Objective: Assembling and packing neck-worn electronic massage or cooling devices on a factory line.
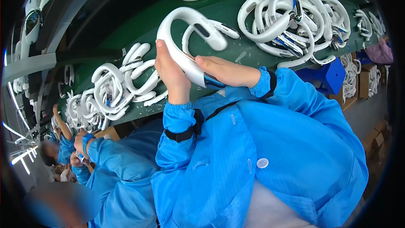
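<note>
Holding white neckband (pixel 179 55) in left hand (pixel 171 74) and right hand (pixel 230 71). Can't tell finished from pending among heaps (pixel 270 33) flanking neckband.

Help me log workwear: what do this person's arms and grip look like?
Both sleeves are bright blue and slightly shiny, with gathered cuffs. A black strap crosses each sleeve near its cuff. The left grip and right grip are ungloved.
</note>
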{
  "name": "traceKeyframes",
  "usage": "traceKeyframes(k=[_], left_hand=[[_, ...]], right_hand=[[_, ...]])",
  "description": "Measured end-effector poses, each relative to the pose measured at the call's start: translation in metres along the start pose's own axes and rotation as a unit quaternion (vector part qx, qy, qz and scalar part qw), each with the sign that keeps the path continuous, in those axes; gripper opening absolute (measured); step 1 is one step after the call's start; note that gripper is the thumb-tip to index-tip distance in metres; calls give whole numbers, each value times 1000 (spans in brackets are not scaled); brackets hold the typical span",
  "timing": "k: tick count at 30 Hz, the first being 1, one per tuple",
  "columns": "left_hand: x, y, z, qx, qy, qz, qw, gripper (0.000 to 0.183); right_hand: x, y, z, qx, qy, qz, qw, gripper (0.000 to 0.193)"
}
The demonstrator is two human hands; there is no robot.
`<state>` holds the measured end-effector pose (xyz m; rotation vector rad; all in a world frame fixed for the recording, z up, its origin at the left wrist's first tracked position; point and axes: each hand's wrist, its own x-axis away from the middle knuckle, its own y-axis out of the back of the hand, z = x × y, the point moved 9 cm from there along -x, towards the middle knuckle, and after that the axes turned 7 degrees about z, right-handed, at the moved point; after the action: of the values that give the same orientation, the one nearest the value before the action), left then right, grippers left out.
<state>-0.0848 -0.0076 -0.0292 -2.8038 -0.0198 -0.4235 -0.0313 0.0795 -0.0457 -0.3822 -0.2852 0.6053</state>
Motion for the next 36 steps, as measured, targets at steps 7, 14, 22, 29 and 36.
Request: traceKeyframes(k=[7, 14, 22, 29, 36], left_hand=[[0, 11, 1, 49, 39, 14, 998, 55], [4, 16, 0, 16, -52, -49, 997, 48], [1, 21, 7, 61, -59, -43, 995, 49], [15, 17, -15, -37, -122, -55, 990, 55], [-7, 26, 17, -17, -86, -82, 993, 46]], right_hand=[[-1, -3, 6, 87, -38, 54, 994, 35], [16, -15, 19, 148, -143, -43, 978, 34], [12, -14, 20, 188, 13, -79, 979, 35], [14, -29, 28, 248, 95, -61, 962, 37], [-3, 3, -3, 274, -84, -57, 956, 43]])
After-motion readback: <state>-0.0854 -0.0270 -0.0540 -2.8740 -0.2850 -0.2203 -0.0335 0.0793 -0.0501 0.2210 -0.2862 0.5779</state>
